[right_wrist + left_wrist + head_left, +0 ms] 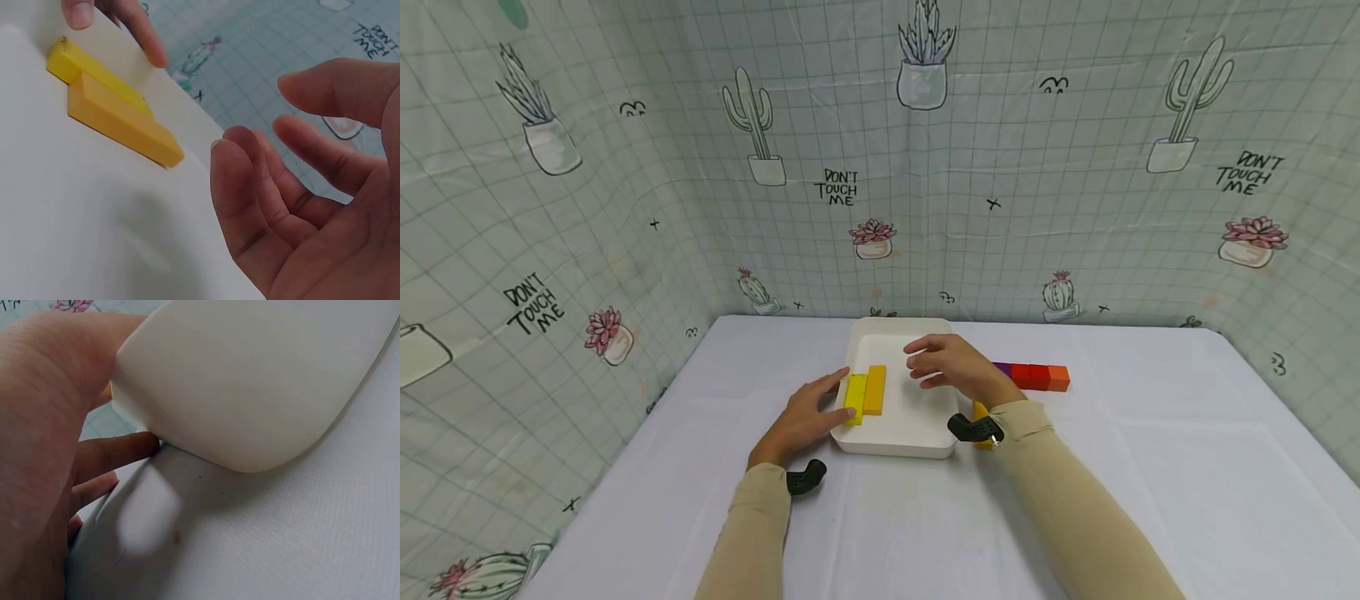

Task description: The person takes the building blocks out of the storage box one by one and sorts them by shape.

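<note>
A white tray (pixel 913 429) lies on the table. My left hand (pixel 799 423) grips its left side, with the thumb over the rim and the fingers along the outer wall; in the left wrist view a fingertip touches the tray's wall (pixel 231 400). Inside, at the left, a bright yellow block (pixel 857 385) and an orange-yellow block (pixel 875 390) lie side by side, slightly offset. My right hand (pixel 958 365) hovers above the tray's right part, its fingers loosely bent and nothing between them. In the right wrist view the orange-yellow block (pixel 122 122) is seen apart from that hand.
Right of the tray runs a row of blocks: purple (pixel 1002 368), red (pixel 1028 377) and orange (pixel 1058 379). Partly hidden behind my right wrist is another orange-yellow block (pixel 980 411). A patterned cloth (pixel 985 250) hangs behind the white-covered table (pixel 1150 467).
</note>
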`<state>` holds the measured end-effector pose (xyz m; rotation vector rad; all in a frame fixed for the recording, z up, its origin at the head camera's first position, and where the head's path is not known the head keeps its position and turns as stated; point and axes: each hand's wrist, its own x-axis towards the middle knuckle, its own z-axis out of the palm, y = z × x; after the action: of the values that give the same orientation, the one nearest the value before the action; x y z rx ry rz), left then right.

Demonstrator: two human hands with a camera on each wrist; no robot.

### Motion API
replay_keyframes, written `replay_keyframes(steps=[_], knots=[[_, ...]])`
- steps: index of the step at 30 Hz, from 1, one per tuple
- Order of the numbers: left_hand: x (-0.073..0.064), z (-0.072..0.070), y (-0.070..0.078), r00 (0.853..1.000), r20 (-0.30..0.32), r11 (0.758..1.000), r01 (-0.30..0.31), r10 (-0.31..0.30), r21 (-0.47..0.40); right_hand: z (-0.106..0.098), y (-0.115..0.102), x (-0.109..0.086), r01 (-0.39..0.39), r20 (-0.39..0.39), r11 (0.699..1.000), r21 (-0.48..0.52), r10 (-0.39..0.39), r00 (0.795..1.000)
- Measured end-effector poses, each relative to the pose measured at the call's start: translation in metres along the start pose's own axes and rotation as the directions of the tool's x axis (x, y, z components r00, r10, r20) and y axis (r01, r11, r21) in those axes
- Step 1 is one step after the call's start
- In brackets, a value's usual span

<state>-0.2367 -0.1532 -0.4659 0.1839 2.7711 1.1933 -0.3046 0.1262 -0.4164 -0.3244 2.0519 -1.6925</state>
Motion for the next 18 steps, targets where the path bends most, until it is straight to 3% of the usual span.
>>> replay_keyframes(steps=[14, 18], knots=[[0.002, 0.001, 0.004, 1.000, -0.016, 1.000, 0.016, -0.016, 0.021, 0.009, 0.003, 0.011, -0.017, -0.028, 0.999, 0.051, 0.018, 0.999], [0.003, 0.002, 0.002, 0.999, -0.012, 0.999, 0.030, -0.030, 0.025, 0.015, 0.002, 0.017, -0.044, -0.050, 0.999, 0.018, 0.045, 0.998]])
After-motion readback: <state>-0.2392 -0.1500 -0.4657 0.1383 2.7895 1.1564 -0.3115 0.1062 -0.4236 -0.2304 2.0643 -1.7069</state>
